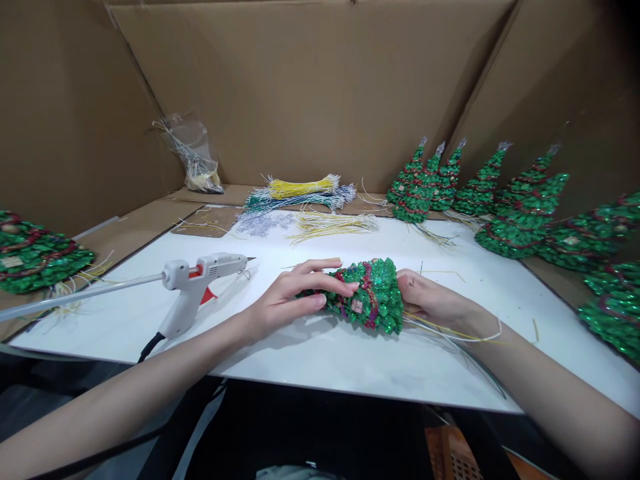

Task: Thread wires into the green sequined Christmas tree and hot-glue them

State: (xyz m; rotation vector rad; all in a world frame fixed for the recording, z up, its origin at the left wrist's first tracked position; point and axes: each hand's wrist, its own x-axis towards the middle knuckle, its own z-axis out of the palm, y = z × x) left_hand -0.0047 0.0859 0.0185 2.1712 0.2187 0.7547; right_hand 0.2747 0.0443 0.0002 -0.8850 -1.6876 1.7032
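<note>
A small green glittery tree [375, 297] with red garlands lies on its side above the white tabletop [320, 363], its wide base to the right. My left hand [295, 293] rests over its narrow end, fingers spread along it and thumb against its near side. Curled at the base, my right hand [430, 300] grips the tree there; its fingertips are partly hidden behind the base. Yellow, white and green wires [450, 330] trail rightward from the base, passing under and across my right wrist.
A white glue gun [185, 293] stands at left, its long glue stick reaching leftward. Wire bundles [305, 187] and loose yellow wires [333, 227] lie behind. More trees [520, 217] line the right; another tree [40, 257] is far left. A plastic bag [195, 157] leans against cardboard walls [300, 87].
</note>
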